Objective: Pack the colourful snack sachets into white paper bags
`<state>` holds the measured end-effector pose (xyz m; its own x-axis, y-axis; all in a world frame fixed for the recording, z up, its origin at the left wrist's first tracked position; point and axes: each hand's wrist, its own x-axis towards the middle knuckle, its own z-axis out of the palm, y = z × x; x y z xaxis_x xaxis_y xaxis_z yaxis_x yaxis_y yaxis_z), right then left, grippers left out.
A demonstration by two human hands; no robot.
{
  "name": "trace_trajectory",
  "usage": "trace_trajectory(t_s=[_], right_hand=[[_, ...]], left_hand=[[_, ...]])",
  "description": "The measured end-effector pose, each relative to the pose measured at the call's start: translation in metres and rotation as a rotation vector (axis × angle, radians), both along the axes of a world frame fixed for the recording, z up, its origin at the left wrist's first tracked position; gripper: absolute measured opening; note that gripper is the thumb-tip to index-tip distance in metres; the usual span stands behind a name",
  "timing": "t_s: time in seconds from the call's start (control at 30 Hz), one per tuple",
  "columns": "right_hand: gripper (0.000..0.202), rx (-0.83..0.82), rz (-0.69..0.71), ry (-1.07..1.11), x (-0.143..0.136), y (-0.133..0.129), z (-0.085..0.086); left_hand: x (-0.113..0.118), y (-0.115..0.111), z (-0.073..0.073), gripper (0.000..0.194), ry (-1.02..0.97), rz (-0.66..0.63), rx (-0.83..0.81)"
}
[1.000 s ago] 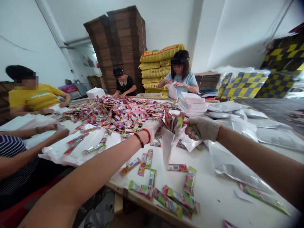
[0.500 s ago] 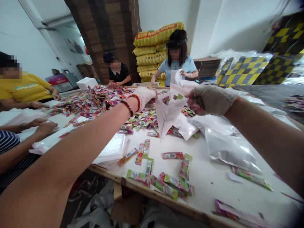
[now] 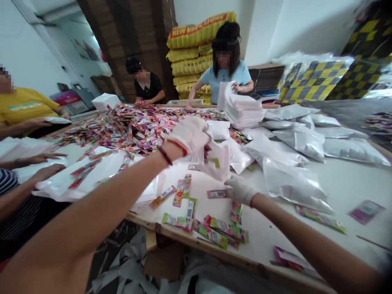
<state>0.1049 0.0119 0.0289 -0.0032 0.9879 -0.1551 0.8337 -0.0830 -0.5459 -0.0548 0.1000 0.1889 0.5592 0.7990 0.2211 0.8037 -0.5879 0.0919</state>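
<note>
A white padded mailer bag [image 3: 221, 167] hangs tilted above the table, with a green sachet showing at its mouth. My left hand [image 3: 191, 136], in a white knit glove with an orange cuff edge, is closed on the bag's upper side. At the bag's lower corner is my gloved right hand [image 3: 240, 190], slightly blurred, its fingers curled against that corner. Beneath my hands lie loose printed sachets, among them a red-ended one [image 3: 217, 194] and a green and pink one [image 3: 228, 229]. A white bag [image 3: 239, 156] rests just behind the held one.
A large heap of sachets [image 3: 134, 126] covers the table's far left. Filled white bags [image 3: 294, 188] lie on the right, and flat mailers are stacked [image 3: 245, 112] behind. Co-workers sit or stand at the left and far sides. The wooden table edge [image 3: 202, 245] runs in front.
The bag has come lower and nearer, tipping over. My right hand has moved from its open mouth down to its lower corner. My left hand still holds it.
</note>
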Motion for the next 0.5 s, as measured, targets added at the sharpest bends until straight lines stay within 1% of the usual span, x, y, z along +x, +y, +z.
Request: trace_trajectory(t_s=[0.03, 0.07, 0.1, 0.13, 0.17, 0.2, 0.23, 0.27, 0.3, 0.33, 0.37, 0.4, 0.43, 0.5], right_hand=[[0.008, 0.017, -0.009, -0.047, 0.001, -0.003, -0.019], [0.007, 0.036, -0.016, -0.096, 0.005, -0.007, -0.032], [0.007, 0.048, -0.038, -0.139, 0.01, -0.013, -0.039], [0.008, 0.059, -0.079, -0.178, 0.018, -0.021, -0.041], [0.009, 0.076, -0.135, -0.199, 0.027, -0.031, -0.039], [0.011, 0.091, -0.194, -0.187, 0.036, -0.043, -0.034], [0.013, 0.083, -0.246, -0.134, 0.043, -0.055, -0.028], [0.014, 0.05, -0.284, -0.046, 0.048, -0.067, -0.021], [0.015, -0.003, -0.299, 0.056, 0.048, -0.077, -0.015], [0.015, -0.078, -0.295, 0.16, 0.044, -0.086, -0.011], [0.014, -0.158, -0.282, 0.248, 0.035, -0.091, -0.009], [0.012, -0.217, -0.261, 0.308, 0.023, -0.092, -0.009], [0.011, -0.229, -0.233, 0.342, 0.009, -0.089, -0.011], [0.013, -0.141, -0.172, 0.372, -0.022, -0.075, -0.017]], left_hand=[[0.002, -0.013, -0.019, 0.019, 0.022, -0.005, 0.006], [0.003, -0.026, -0.042, 0.017, 0.038, -0.044, 0.021], [0.004, -0.039, -0.067, 0.017, 0.049, -0.076, 0.034], [0.003, -0.051, -0.092, 0.019, 0.047, -0.109, 0.033], [0.002, -0.063, -0.115, 0.021, 0.041, -0.127, 0.023], [-0.001, -0.072, -0.136, 0.026, 0.025, -0.102, 0.022], [-0.005, -0.079, -0.153, 0.033, 0.021, -0.057, 0.028], [-0.009, -0.085, -0.166, 0.039, 0.014, -0.016, 0.029], [-0.014, -0.087, -0.175, 0.044, 0.009, 0.02, 0.027], [-0.018, -0.088, -0.18, 0.046, 0.008, 0.039, 0.013], [-0.022, -0.087, -0.181, 0.044, 0.008, 0.041, -0.01], [-0.024, -0.085, -0.179, 0.039, 0.009, 0.032, -0.036], [-0.025, -0.083, -0.176, 0.032, 0.013, 0.021, -0.057], [-0.021, -0.079, -0.166, 0.02, 0.01, -0.027, -0.09]])
